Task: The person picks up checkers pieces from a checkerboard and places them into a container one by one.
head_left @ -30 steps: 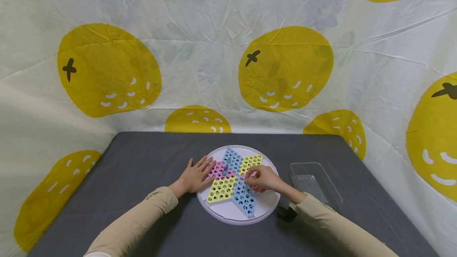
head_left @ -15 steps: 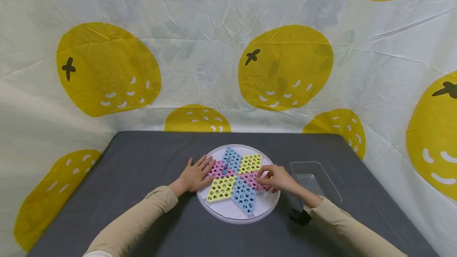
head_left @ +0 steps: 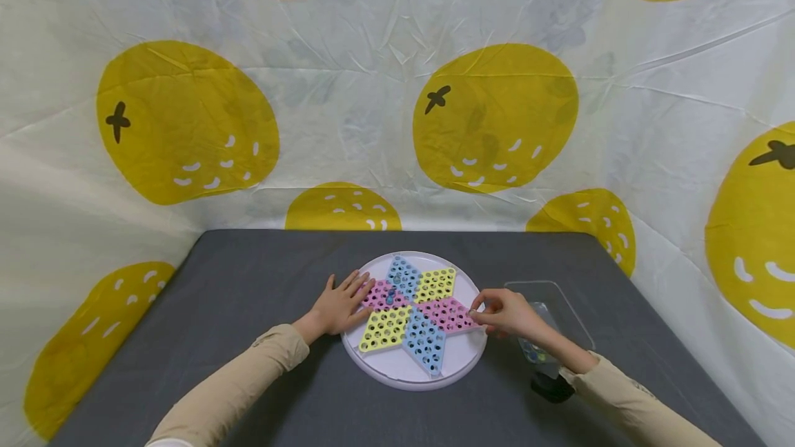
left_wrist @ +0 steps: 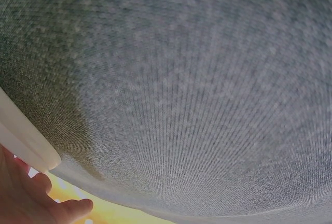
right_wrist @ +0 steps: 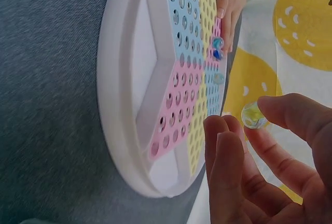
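Note:
A round white Chinese checkers board [head_left: 397, 376] lies on the table, with a pink, yellow and blue star of holes. My left hand [head_left: 338, 305] rests on its left rim with fingers spread straight. At the right edge, my right hand [head_left: 506, 312] pinches a clear marble [right_wrist: 253, 115] with a yellow swirl between thumb and finger. It is held near the tip of the right pink section [head_left: 450, 314]. Two blue marbles [right_wrist: 218, 47] sit in the left pink section, and a pale one [right_wrist: 219, 79] sits in the far blue section.
To the right of the board is a clear plastic box [head_left: 571, 302], partly hidden by my right forearm, with several marbles [head_left: 534, 352] inside. A dark cloth covers the table [head_left: 267, 261]. Behind it hangs a white curtain [head_left: 348, 123] printed with yellow fruit.
My right hand has moved right, from over the near blue section across the pink section to the board's right edge, toward the box. My left hand has stayed in place.

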